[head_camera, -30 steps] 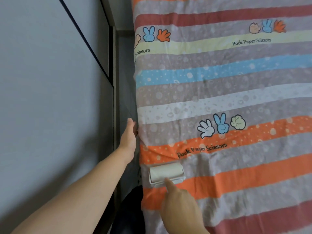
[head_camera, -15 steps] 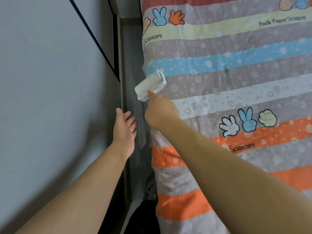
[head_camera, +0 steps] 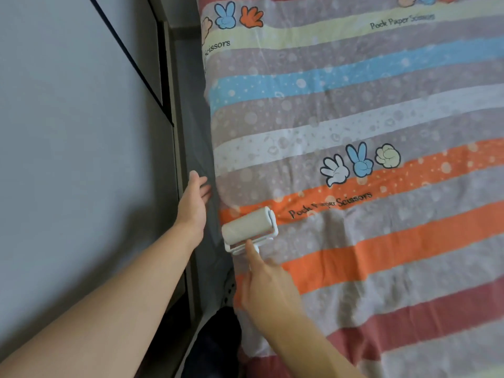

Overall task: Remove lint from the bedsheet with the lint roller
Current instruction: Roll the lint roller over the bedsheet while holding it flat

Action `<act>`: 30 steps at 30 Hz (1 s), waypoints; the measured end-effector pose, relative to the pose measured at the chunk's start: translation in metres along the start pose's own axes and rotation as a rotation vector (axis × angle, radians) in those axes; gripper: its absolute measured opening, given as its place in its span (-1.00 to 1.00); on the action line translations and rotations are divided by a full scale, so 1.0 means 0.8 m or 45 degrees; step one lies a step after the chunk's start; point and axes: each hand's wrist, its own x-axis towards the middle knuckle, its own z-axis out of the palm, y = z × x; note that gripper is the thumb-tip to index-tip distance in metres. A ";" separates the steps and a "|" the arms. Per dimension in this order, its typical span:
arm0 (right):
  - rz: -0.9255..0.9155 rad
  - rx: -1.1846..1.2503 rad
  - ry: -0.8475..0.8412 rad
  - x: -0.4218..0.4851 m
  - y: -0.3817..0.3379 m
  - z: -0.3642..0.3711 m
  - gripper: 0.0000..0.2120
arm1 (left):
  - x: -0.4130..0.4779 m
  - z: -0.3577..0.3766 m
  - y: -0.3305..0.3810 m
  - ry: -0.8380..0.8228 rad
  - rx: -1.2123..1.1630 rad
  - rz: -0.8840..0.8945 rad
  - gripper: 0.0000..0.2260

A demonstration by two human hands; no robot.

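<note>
Work looks mid-course, with the lint roller (head_camera: 248,226) pressed on the bedsheet (head_camera: 354,105) at its left edge on an orange stripe, the right hand (head_camera: 268,293) keeping a closed grip on its handle, the left hand (head_camera: 194,201) loose-fingered and holding nothing beside that edge, and most of the sheet seemingly left.

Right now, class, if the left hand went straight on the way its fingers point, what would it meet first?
Most likely the dark grey fabric along the bed's side, just ahead of the left hand, whose fingers are straight. Depth is unclear; they may touch it.
</note>
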 end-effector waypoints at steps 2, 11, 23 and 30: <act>0.026 0.020 -0.014 -0.040 0.020 0.017 -0.39 | -0.026 0.006 -0.008 -0.031 0.084 0.024 -0.44; 0.151 0.057 -0.076 -0.191 0.078 0.048 -0.41 | -0.119 0.026 -0.068 -0.127 0.363 0.134 -0.57; 0.065 0.193 0.152 -0.088 0.058 -0.075 -0.48 | -0.079 0.032 -0.066 -0.103 0.257 0.170 -0.56; 0.149 0.072 0.305 0.081 0.059 -0.109 -0.50 | -0.056 0.034 -0.069 -0.277 0.377 0.150 -0.16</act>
